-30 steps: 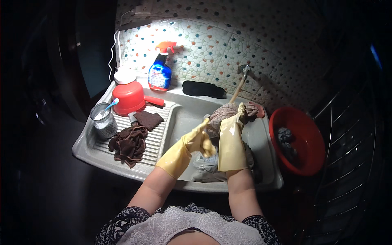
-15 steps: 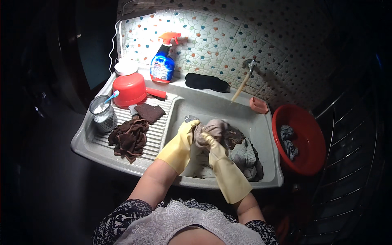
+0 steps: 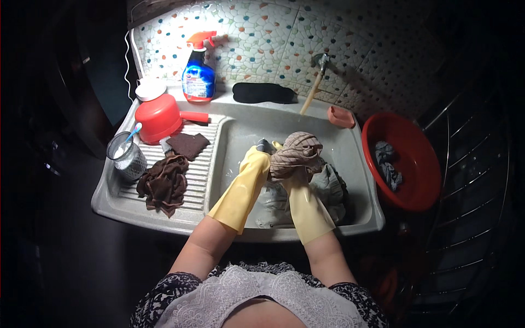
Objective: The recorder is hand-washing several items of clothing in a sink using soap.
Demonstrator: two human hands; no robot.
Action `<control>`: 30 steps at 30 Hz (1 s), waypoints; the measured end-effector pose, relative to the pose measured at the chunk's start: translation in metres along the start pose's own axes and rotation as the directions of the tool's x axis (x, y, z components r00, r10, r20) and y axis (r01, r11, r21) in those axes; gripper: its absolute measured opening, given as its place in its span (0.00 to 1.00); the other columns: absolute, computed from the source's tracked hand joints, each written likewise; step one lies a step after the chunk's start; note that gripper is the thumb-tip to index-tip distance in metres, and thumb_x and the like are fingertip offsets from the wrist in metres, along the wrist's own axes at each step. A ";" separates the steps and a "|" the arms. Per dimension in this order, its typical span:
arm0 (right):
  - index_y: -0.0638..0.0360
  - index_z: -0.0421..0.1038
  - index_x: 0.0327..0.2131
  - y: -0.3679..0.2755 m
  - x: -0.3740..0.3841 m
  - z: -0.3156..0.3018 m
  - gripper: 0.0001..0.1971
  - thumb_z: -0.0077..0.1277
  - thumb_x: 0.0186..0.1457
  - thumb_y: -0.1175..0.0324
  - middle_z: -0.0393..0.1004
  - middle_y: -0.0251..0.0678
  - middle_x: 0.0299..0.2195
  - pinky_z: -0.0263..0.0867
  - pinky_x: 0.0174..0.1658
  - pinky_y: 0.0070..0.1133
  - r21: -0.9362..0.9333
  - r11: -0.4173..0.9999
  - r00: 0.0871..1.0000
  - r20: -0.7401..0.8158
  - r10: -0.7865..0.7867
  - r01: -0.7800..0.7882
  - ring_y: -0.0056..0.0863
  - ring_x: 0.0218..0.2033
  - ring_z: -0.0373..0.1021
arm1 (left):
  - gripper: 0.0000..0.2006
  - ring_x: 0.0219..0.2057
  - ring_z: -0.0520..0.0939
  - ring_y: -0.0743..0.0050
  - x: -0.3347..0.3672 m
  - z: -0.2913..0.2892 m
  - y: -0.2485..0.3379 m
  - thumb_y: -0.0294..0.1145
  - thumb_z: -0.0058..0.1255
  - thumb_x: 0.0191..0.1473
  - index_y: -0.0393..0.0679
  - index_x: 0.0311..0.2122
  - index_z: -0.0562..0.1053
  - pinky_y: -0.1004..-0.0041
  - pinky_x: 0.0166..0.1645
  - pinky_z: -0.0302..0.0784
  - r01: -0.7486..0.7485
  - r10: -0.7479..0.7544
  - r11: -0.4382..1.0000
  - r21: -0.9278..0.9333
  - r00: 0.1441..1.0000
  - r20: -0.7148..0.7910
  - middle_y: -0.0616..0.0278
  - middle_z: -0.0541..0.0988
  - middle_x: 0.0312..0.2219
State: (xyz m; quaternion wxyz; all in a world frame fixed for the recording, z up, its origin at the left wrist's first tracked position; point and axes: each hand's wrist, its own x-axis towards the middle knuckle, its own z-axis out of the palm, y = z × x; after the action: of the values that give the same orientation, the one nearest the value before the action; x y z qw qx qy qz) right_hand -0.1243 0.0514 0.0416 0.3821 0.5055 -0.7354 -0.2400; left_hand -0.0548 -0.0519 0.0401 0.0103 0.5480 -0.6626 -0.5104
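Note:
A brownish striped cloth (image 3: 299, 156) is bunched between my two hands above the sink basin (image 3: 240, 134). My left hand (image 3: 256, 163), in a yellow rubber glove, is closed against the cloth's left side. By its fingertips shows a small dark grey thing (image 3: 263, 145) whose kind I cannot make out. My right hand (image 3: 296, 185), in a paler yellow glove, grips the cloth from below, with most of its fingers hidden under the folds. Wet grey-green clothing (image 3: 328, 188) lies in the basin beneath and beside my right forearm.
On the ribbed drainboard (image 3: 199, 180) sit a red dipper (image 3: 157, 117), a glass jar (image 3: 128, 158), a brown pad (image 3: 188, 145) and a dark brown cloth (image 3: 164, 183). Behind stand a spray bottle (image 3: 198, 79) and a tap (image 3: 321, 63) with hose. A red basin (image 3: 421, 175) is at right.
The striped cloth has been lifted and turned, and now covers much of my right hand. Both hands have moved slightly farther into the basin. The whole view has shifted a little.

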 end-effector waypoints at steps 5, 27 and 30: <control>0.49 0.69 0.22 -0.019 0.006 0.077 0.13 0.43 0.56 0.58 0.70 0.35 0.22 0.66 0.33 0.28 0.411 0.890 0.957 -0.113 0.266 -0.199 0.31 0.28 0.71 | 0.33 0.51 0.77 0.46 0.001 0.014 -0.004 0.58 0.50 0.49 0.40 0.51 0.72 0.61 0.53 0.71 -0.059 0.059 0.998 -0.036 0.998 -0.013 0.44 0.77 0.46; 0.60 0.73 0.38 0.010 -0.024 0.085 0.17 0.39 0.63 0.59 0.75 0.45 0.38 0.68 0.39 0.28 0.961 0.088 0.906 -0.215 -0.366 0.263 0.36 0.38 0.72 | 0.38 0.55 0.71 0.60 0.040 0.005 -0.036 0.66 0.38 0.58 0.32 0.49 0.72 0.62 0.61 0.60 -0.523 0.514 0.467 -0.713 0.817 -0.263 0.47 0.74 0.50; 0.60 0.73 0.39 0.008 -0.018 0.101 0.16 0.39 0.63 0.59 0.75 0.45 0.39 0.68 0.40 0.28 0.914 -0.090 0.824 -0.397 -0.404 0.396 0.37 0.39 0.72 | 0.39 0.59 0.66 0.61 0.048 0.013 -0.046 0.65 0.33 0.60 0.34 0.54 0.69 0.63 0.66 0.47 -0.432 0.524 0.480 -0.764 0.839 -0.145 0.47 0.72 0.53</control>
State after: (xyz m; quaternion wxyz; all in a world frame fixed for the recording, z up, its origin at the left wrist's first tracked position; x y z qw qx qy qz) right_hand -0.2064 0.0681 -0.0183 -0.1573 0.8167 -0.5095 0.2207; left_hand -0.0480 -0.0731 -0.0241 0.3493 0.2543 -0.5038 -0.7480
